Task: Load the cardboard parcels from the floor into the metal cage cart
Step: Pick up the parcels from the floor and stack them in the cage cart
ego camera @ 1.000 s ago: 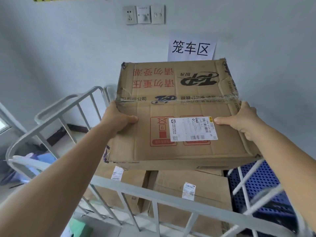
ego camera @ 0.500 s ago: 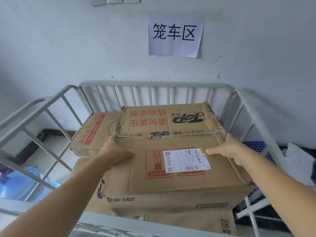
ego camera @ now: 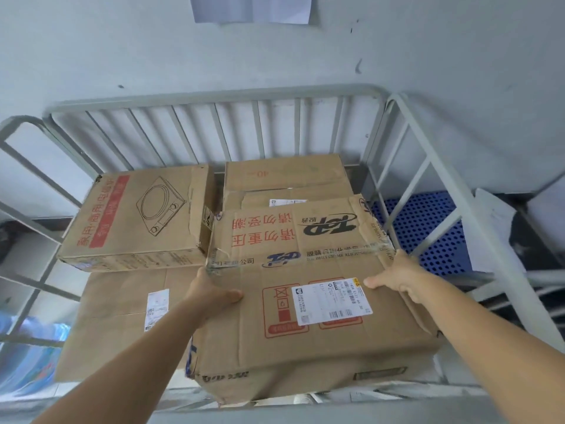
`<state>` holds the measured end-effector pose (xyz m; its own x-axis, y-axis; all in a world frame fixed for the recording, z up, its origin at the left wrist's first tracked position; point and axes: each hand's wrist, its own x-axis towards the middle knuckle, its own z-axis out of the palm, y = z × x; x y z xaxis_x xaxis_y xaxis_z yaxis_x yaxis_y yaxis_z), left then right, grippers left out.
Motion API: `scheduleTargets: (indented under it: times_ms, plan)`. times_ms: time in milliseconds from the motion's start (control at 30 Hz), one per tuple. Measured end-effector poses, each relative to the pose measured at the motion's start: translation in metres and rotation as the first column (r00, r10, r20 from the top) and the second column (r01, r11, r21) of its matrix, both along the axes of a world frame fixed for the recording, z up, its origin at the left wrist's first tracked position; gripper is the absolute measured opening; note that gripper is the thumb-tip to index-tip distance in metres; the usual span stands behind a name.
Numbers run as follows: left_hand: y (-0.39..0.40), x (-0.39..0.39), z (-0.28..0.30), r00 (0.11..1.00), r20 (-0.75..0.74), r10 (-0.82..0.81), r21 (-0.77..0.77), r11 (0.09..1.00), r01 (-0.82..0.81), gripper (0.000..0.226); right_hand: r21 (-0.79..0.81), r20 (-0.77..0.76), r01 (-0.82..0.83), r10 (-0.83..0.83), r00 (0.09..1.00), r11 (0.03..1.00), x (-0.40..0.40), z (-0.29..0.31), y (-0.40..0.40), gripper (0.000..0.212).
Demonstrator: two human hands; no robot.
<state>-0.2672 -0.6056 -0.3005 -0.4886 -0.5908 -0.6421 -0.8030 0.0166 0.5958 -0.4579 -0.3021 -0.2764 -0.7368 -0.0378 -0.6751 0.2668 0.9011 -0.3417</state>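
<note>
From the head camera, both bare arms reach forward into the metal cage cart (ego camera: 214, 97), whose grey barred walls run along the far side at 12 o'clock and down the right at 3 o'clock. Between the hands sits the taped cardboard parcel (ego camera: 312, 328), printed with red characters and a dark logo, with a white shipping label (ego camera: 331, 300) on its top face.

The left hand (ego camera: 211, 296) clasps the parcel's left edge at about 9 o'clock of the box: the thumb lies flat on the top face pointing right, and the other fingers wrap down over the side, out of sight. The right hand (ego camera: 397, 278) grips the right edge at about 3 o'clock, thumb stretched along the top toward the label, fingers curled over the side. Both hands are clamped on the box.

The parcel lies inside the cart at the near right, apparently resting on a flat box (ego camera: 122, 319) beneath it, though the contact is hidden. At 10 o'clock a box showing a cooktop drawing (ego camera: 137, 218) lies on top of that flat box, just beside the held parcel. At 12 o'clock a further plain box (ego camera: 284, 175) stands against the far bars. A blue perforated panel (ego camera: 428, 231) shows outside the right wall.
</note>
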Motion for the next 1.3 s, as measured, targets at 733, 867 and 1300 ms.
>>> scheduleTargets:
  times_ms: [733,867,1300]
  plan:
    - [0.020,-0.030,-0.145,0.972,0.210,-0.108,-0.025,0.993,0.115,0.099,0.038,0.273,0.122,-0.128,0.953,0.992,-0.020,-0.156,0.018,0.120]
    - [0.023,-0.034,-0.140,0.937,0.255,-0.237,-0.004,0.969,0.247,0.112,0.023,0.243,0.077,-0.080,0.967,0.997,-0.013,-0.159,0.004,0.116]
    - [0.033,-0.030,-0.057,0.780,0.363,-0.509,-0.390,0.677,0.624,0.092,0.189,-0.121,-0.591,0.616,0.778,0.784,0.029,-0.084,-0.043,0.112]
